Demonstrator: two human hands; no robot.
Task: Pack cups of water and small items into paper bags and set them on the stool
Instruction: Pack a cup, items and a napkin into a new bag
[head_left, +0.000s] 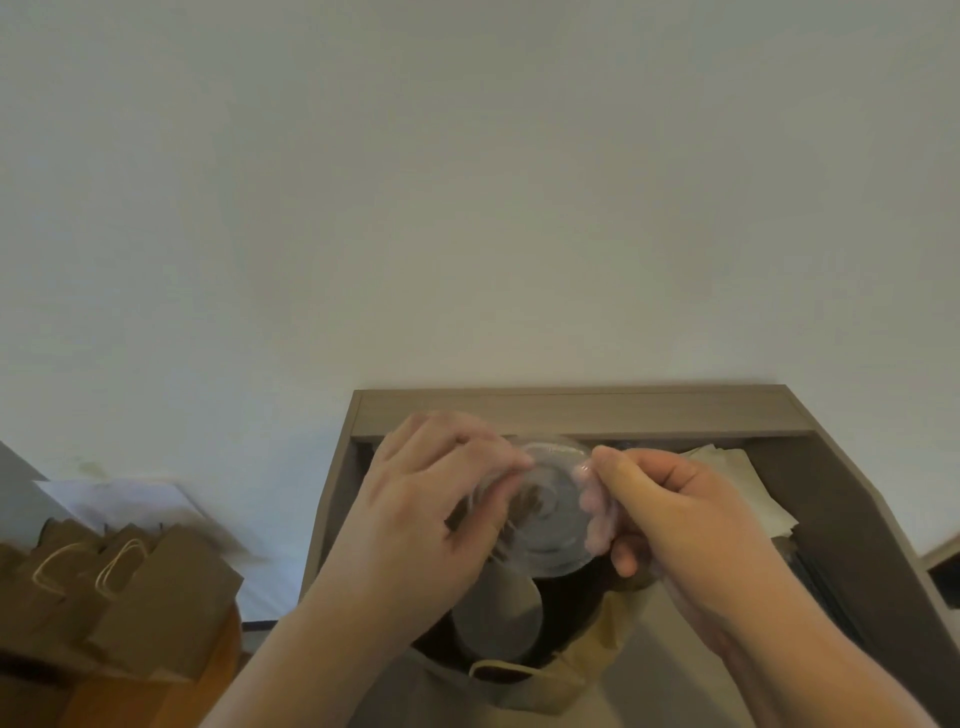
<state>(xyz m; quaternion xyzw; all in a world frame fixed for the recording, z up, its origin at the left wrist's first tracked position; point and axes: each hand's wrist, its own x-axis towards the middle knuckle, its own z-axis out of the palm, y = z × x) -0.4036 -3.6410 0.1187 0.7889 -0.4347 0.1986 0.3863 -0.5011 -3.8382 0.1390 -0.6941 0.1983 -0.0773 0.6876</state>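
A clear plastic cup (545, 512) with a clear lid is held up between both hands above an open brown paper bag (587, 670). My left hand (436, 499) grips its left side, fingers curled over the lid's rim. My right hand (670, 514) pinches the lid's right rim with thumb and fingers. Inside the bag stands another cup-like cylinder (496, 618), dim and partly hidden by my left wrist. At lower left, several packed brown paper bags (130, 597) with twine handles sit on the round wooden stool (223, 670).
The open bag stands on a grey-brown desk (571, 410) with a raised back ledge against the white wall. A stack of pale paper napkins (737, 483) lies at the desk's right. White sheets (119, 499) lie behind the stool's bags.
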